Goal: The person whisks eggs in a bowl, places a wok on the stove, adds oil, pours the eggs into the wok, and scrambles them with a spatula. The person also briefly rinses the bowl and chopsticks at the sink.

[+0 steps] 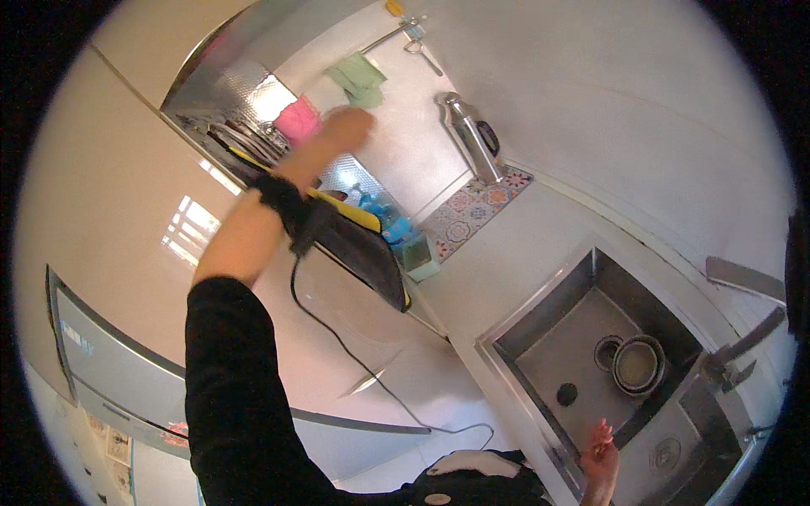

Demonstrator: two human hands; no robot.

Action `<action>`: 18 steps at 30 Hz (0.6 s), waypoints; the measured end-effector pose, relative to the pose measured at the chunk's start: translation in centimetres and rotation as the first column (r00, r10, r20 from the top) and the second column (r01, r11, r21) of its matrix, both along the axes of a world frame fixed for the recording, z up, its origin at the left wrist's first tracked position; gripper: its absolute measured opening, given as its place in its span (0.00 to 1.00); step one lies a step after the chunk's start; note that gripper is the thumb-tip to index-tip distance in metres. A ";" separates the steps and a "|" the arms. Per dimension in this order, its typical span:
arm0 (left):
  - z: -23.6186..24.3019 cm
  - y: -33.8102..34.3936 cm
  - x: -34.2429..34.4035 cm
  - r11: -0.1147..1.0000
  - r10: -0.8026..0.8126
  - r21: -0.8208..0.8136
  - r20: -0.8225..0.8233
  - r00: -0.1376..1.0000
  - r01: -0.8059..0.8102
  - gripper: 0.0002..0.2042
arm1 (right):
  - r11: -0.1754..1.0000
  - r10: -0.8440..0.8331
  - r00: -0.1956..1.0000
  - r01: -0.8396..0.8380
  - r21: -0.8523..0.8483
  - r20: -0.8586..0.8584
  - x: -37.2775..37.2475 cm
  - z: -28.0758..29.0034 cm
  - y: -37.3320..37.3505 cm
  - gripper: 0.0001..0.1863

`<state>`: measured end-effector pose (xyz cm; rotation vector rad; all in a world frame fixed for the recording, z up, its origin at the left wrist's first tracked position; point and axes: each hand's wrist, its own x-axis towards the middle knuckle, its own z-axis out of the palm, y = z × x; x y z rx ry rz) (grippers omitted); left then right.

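My left arm, in a black sleeve, reaches up and across the picture, with a black strap and cabled device (295, 211) at the wrist. My left hand (344, 131) is smeared by motion, so its fingers do not show clearly. It is nearest to a pink cloth (297, 121) and a green cloth (358, 80) hanging from a wall rail. At the lower right, my right hand (599, 460) is over the near edge of the steel sink (540, 337), fingers loosely bent and nothing visible in them. A round metal bowl (637, 365) sits in the sink.
A steel thermos (474, 139) stands on a patterned mat (472, 211) against the wall. Below my left wrist hangs a dark, yellow-edged cloth (359, 253), beside blue bottles (392, 221) and a pale green box (419, 259). A faucet (726, 367) rises beside the sink.
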<state>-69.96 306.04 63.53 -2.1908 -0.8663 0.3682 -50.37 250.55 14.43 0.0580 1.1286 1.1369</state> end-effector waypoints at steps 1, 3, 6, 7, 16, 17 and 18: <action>3.4 0.8 -1.5 0.991 0.015 0.135 -0.043 0.999 -0.009 0.10 | 0.999 0.040 0.994 -0.036 -0.037 0.106 0.1 -0.3 -0.1 0.14; 8.8 2.2 -2.9 0.900 0.333 0.263 0.103 0.937 -0.349 0.10 | 0.996 0.079 0.931 -0.057 -0.072 0.357 0.1 -1.0 0.2 0.14; 12.0 4.0 -6.4 0.743 0.590 0.321 0.100 0.801 -0.588 0.12 | 0.991 -0.038 0.927 -0.014 0.136 0.372 0.1 -2.7 0.3 0.15; 11.9 5.3 -7.5 0.691 0.626 0.361 0.133 0.768 -0.626 0.13 | 0.999 -0.025 0.925 0.005 0.054 0.380 0.0 -3.3 0.5 0.15; 9.5 15.3 -15.4 0.520 0.697 0.525 0.195 0.690 -0.674 0.19 | 0.998 -0.067 0.951 0.070 0.000 0.301 0.3 -5.4 0.2 0.16; 9.4 15.3 -15.0 0.486 0.749 0.502 0.183 0.637 -0.716 0.21 | 0.997 -0.075 0.956 0.075 0.011 0.283 0.3 -5.4 0.2 0.16; 9.1 14.9 -14.5 0.483 0.731 0.551 0.174 0.659 -0.681 0.19 | 0.996 -0.084 0.960 0.081 0.023 0.266 0.3 -5.3 0.2 0.16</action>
